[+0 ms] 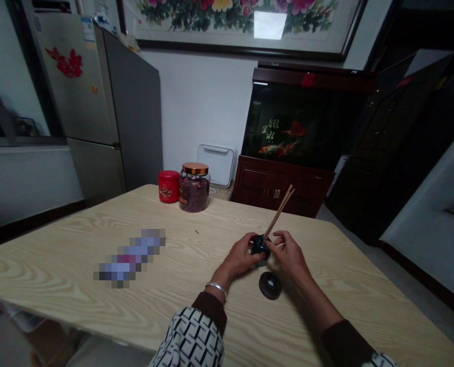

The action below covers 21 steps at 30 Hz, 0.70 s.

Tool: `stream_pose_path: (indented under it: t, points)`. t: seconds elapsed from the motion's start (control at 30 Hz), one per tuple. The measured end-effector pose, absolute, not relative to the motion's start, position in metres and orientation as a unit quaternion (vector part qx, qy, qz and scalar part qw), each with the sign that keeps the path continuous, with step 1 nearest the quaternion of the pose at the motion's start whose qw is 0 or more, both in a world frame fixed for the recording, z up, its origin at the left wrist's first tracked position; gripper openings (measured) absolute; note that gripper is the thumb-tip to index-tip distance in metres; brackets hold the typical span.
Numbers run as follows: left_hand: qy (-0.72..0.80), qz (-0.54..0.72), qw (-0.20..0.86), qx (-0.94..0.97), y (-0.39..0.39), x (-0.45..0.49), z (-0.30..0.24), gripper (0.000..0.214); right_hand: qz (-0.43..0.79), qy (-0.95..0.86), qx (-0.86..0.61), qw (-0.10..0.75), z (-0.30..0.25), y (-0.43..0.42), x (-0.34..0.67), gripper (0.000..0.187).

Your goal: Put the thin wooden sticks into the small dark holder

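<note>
A small dark jar (260,244) stands on the wooden table with several thin brown sticks (278,212) rising from its mouth and leaning right. My left hand (243,255) is wrapped around the jar's left side. On the other side, the thumb and index finger of my right hand (288,251) are closed at the jar's rim, beside the foot of the sticks. Whether those fingertips grip the rim or a stick is too small to tell. Just in front of the jar lies a dark, round, glossy piece like a lid (270,285).
The pale wooden table (181,295) bears a red canister (169,186) and a jar of dried purplish contents with a copper-coloured lid (194,188) at its back edge. A pixelated long item (131,258) lies at left. Beyond stand a fridge (85,107) and a fish tank (288,122).
</note>
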State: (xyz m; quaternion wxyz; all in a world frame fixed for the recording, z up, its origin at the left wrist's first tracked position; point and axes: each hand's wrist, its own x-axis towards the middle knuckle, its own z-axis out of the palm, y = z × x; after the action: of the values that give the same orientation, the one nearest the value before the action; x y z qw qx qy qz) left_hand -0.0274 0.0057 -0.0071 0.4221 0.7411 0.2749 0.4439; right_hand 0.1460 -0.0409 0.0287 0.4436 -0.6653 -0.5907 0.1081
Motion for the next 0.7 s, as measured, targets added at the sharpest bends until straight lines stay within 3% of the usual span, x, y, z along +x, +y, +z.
stream_pose_path:
  t: [0.1, 0.37, 0.7]
  points:
    - [0.267, 0.445, 0.429, 0.74, 0.007, -0.026, -0.01, 0.059, 0.118, -0.594, -0.67, 0.428, 0.012, -0.041, 0.15, 0.055]
    - [0.318, 0.459, 0.406, 0.723, 0.014, -0.028, -0.021, 0.074, 0.125, -0.629, -0.643, 0.418, 0.0, -0.015, 0.152, 0.052]
    - [0.368, 0.47, 0.343, 0.725, 0.015, -0.029, -0.018, 0.042, 0.045, -0.6, -0.688, 0.405, 0.001, 0.051, 0.16, 0.051]
